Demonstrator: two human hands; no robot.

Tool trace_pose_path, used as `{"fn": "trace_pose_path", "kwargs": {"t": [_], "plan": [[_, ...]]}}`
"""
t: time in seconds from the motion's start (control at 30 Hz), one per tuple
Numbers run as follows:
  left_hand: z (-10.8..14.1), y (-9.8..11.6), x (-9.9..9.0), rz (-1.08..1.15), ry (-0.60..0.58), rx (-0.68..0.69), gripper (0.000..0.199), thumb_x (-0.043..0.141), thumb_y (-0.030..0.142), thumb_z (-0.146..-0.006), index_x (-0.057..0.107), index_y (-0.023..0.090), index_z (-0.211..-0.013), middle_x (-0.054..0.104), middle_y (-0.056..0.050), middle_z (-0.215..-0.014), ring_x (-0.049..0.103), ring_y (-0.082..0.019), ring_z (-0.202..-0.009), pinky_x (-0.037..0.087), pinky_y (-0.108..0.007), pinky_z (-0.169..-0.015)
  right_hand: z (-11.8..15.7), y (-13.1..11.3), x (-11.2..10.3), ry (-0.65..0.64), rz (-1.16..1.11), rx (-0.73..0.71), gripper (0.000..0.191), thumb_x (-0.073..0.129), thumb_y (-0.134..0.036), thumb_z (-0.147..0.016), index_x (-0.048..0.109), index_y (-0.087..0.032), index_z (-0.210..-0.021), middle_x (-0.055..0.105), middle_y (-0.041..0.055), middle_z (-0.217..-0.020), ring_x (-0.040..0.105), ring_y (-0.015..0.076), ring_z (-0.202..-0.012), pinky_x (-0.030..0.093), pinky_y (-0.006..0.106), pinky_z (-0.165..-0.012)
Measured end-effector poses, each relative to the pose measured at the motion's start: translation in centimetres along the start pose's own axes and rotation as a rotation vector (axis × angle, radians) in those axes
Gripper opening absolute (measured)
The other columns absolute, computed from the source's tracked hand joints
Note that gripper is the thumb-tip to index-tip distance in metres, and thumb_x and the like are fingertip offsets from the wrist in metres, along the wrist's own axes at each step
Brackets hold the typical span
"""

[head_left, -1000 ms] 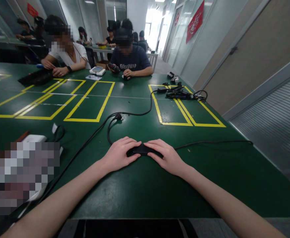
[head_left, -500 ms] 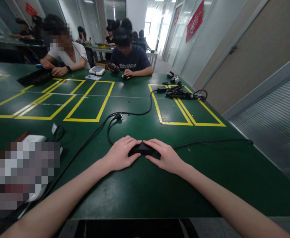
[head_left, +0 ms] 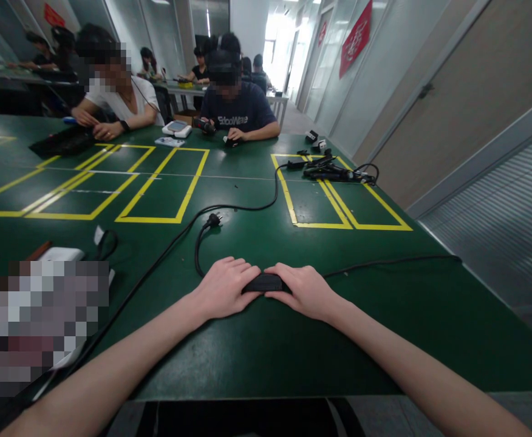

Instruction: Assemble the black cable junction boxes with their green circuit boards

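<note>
Both hands grip a black adapter-like block (head_left: 264, 283) close to the front of the green table. My left hand (head_left: 227, 286) is closed on its left end, fingers over the far side and thumb on the near side. On the right end, my right hand (head_left: 305, 290) is closed in the same way. A short cable comes out past my left hand and curves up to a black plug (head_left: 214, 221). Another thin cable (head_left: 384, 261) runs from behind my right hand to the table's right edge.
A long black cable (head_left: 166, 250) crosses the table (head_left: 266, 358) to a pile of black adapters and cords (head_left: 334, 172) at the far right. Yellow tape outlines mark the surface. A blurred-out item lies at the left. Two people work across the table.
The block has tilted and come slightly nearer, with its ribbed face now showing. Both hands moved a little nearer and closed around it. The plug has shifted slightly left and turned.
</note>
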State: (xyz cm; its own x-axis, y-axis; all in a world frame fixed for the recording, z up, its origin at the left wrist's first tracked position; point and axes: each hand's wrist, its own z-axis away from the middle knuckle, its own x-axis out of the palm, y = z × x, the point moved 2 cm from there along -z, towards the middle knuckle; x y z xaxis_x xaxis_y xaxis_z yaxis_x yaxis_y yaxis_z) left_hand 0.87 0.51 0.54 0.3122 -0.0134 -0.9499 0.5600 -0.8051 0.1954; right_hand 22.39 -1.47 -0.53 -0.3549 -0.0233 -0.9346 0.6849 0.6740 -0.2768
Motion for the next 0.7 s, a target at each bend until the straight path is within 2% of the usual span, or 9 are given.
{"fn": "trace_pose_path", "kwargs": {"t": [0.2,0.37,0.57,0.7], "plan": [[0.0,0.19,-0.36,0.029,-0.001,0.018,0.019,0.065,0.038,-0.099,0.064,0.019,-0.099,0.074,-0.002,-0.086,0.07,-0.022,-0.078,0.045,-0.033,-0.071,0.08,-0.33,-0.32,0.025,0.003,-0.008,0.038,0.05,-0.054,-0.106,0.065,-0.02,-0.116,0.078,0.0082,-0.1,0.074,0.0205,-0.081,0.05,0.028,-0.066],[0.03,-0.31,-0.54,0.013,0.039,0.08,0.033,0.06,0.046,-0.102,0.064,0.018,-0.119,0.074,-0.006,-0.094,0.07,-0.023,-0.084,0.048,-0.033,-0.074,0.23,-0.39,-0.17,0.051,0.023,0.019,0.037,0.052,-0.052,-0.106,0.064,-0.018,-0.113,0.078,0.0079,-0.099,0.075,0.0213,-0.08,0.049,0.029,-0.066],[0.3,-0.17,-0.82,0.007,0.047,0.125,0.028,0.054,0.042,-0.105,0.066,0.016,-0.106,0.073,-0.006,-0.088,0.068,-0.021,-0.079,0.046,-0.032,-0.071,0.27,-0.25,-0.68,0.071,-0.013,-0.116,0.039,0.051,-0.05,-0.107,0.06,-0.018,-0.128,0.077,0.0082,-0.103,0.075,0.0204,-0.084,0.051,0.028,-0.068],[0.37,-0.04,-1.02,0.022,0.095,0.115,0.031,0.054,0.046,-0.103,0.067,0.018,-0.11,0.074,-0.006,-0.088,0.069,-0.021,-0.08,0.047,-0.032,-0.072,0.47,-0.35,-0.92,0.086,-0.042,-0.111,0.03,0.051,-0.04,-0.107,0.062,-0.019,-0.126,0.077,0.0077,-0.102,0.074,0.0186,-0.081,0.052,0.027,-0.067]]}}
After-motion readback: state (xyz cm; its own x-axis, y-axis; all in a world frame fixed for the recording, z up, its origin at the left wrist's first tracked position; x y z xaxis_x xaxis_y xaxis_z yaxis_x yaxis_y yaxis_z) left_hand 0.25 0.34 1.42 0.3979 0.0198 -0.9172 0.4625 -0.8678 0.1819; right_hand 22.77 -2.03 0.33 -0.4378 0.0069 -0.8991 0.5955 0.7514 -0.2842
